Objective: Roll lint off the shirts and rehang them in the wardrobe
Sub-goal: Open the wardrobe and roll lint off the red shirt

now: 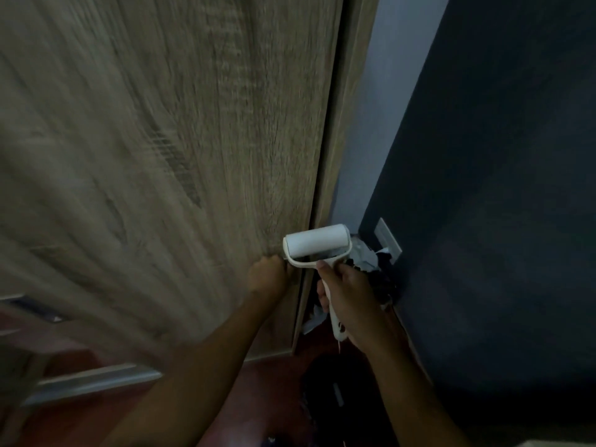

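L hand hooks its fingers round the free edge of the wardrobe door, tips hidden behind that edge. The view's smeared there, so I'd only say it looks like a curled grip, not a flat push. R hand is wrapped round the handle of the lint roller, fingers closed on it. The roll stands just above the R knuckles and just right of the L fingers, near the door edge w/o clearly touching it.

Step in hand, as I judge it: get the door open to reach the shirts, none in sight, prob. inside. To do it well, pull steadily from the edge w/ the L fingers and keep the sticky roll off the wood and out of the gap.

Door is matte wood-grain laminate. Beyond the R fingers a heap of clutter sits in the corner by a socket plate on a dark wall. Below both wrists: reddish floor w/ a dark bag-like thing.
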Motion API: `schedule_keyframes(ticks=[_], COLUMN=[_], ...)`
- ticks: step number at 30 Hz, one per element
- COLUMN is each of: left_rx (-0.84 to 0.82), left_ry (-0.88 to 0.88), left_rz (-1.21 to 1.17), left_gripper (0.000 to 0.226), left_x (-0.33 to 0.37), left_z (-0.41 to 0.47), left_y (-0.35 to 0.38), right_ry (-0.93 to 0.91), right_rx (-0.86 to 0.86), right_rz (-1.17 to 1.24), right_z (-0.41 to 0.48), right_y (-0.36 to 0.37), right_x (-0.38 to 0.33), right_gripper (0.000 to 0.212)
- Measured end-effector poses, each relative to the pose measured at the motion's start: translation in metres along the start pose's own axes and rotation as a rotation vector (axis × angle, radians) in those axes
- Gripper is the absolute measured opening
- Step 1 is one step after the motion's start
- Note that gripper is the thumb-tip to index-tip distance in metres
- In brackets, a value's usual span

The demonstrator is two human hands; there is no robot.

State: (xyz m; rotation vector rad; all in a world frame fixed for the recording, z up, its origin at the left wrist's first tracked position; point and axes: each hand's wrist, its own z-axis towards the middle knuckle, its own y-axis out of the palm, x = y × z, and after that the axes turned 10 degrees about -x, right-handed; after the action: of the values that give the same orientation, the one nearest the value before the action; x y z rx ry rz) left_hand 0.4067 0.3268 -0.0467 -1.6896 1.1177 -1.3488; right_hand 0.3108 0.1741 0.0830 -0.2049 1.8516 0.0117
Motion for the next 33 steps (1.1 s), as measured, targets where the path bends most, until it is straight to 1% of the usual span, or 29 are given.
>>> schedule_keyframes(ticks=[6, 10, 13, 16, 18, 20, 21, 23, 24, 27, 29, 33], left_rx=[0.058, 0.090, 0.148, 0.226, 0.271, 0.380, 0.458, 0.635, 0.725, 0.950, 1.018, 0.996], left_ry=[-0.178, -0.292, -0.380, -0.485, -0.528, -0.549, -0.536, -0.456, -0.402, -0.250, -0.194, -0.169], left_rz=[0.053, 0.048, -0.002, -0.108, -0.127, -0.143, -0.157, -0.186, -0.196, -0.184, -0.128, 0.029], left_gripper=[0.045, 0.041, 0.041, 0.040, 0.041, 0.036, 0.032, 0.029, 0.031, 0.052, 0.066, 0.092], left_x=[-0.013, -0.034, -0.052, -0.075, -0.089, -0.095, -0.095, -0.091, -0.088, -0.088, -0.092, -0.102], left_z=[-0.013, -0.024, -0.036, -0.052, -0.064, -0.080, -0.088, -0.103, -0.108, -0.117, -0.114, -0.096], left_y=[-0.010, -0.018, -0.030, -0.051, -0.064, -0.078, -0.085, -0.100, -0.108, -0.140, -0.164, -0.194], right_ry=[-0.036, -0.069, -0.106, -0.135, -0.148, -0.168, -0.173, -0.175, -0.177, -0.183, -0.189, -0.198], right_rx=[-0.111, -0.207, -0.273, -0.301, -0.336, -0.362, -0.372, -0.393, -0.402, -0.423, -0.428, -0.389], right_rz=[0.009, 0.013, 0.021, 0.049, 0.047, 0.038, 0.040, 0.063, 0.070, 0.076, 0.090, 0.094], right_z=[0.010, 0.016, 0.019, 0.021, 0.021, 0.023, 0.024, 0.028, 0.030, 0.036, 0.041, 0.047], right_y=[0.002, 0.005, 0.013, 0.024, 0.032, 0.043, 0.050, 0.063, 0.070, 0.089, 0.100, 0.126], right_x=[-0.004, -0.008, -0.011, -0.016, -0.022, -0.028, -0.031, -0.037, -0.039, -0.047, -0.051, -0.060], right_gripper=[0.034, 0.032, 0.029, 0.028, 0.030, 0.032, 0.032, 0.029, 0.027, 0.023, 0.021, 0.024])
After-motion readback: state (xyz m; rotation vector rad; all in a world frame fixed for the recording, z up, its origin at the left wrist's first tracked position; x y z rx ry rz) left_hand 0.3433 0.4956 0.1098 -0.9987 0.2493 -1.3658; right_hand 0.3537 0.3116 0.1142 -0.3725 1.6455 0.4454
